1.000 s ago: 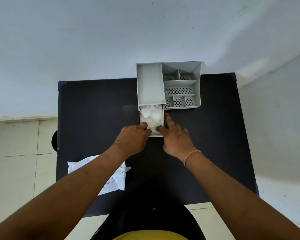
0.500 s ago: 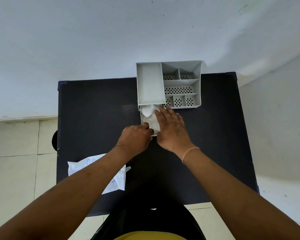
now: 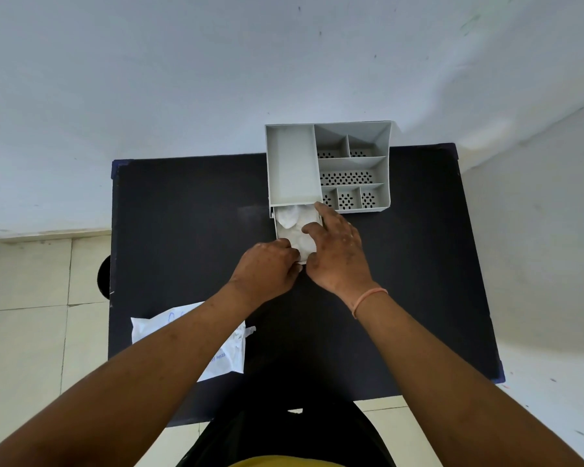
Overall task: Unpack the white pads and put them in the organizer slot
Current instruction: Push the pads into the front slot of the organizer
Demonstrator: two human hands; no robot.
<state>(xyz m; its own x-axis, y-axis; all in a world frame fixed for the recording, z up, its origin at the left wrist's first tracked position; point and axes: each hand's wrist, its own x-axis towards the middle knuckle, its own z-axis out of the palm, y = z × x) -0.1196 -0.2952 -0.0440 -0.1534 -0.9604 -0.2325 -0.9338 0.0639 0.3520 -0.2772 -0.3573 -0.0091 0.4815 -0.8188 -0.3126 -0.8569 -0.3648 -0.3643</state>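
Round, soft white pads fill the grey plastic organizer's pulled-out drawer on the matte black worktop. The left hand curls on the drawer's front; the right hand presses flat, fingers spread. A crinkled white packet lies near-left.

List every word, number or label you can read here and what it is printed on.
White packet on the black table: blue print, too small and blurred to read; the left arm covers part of it.
Grey organizer: no text visible.
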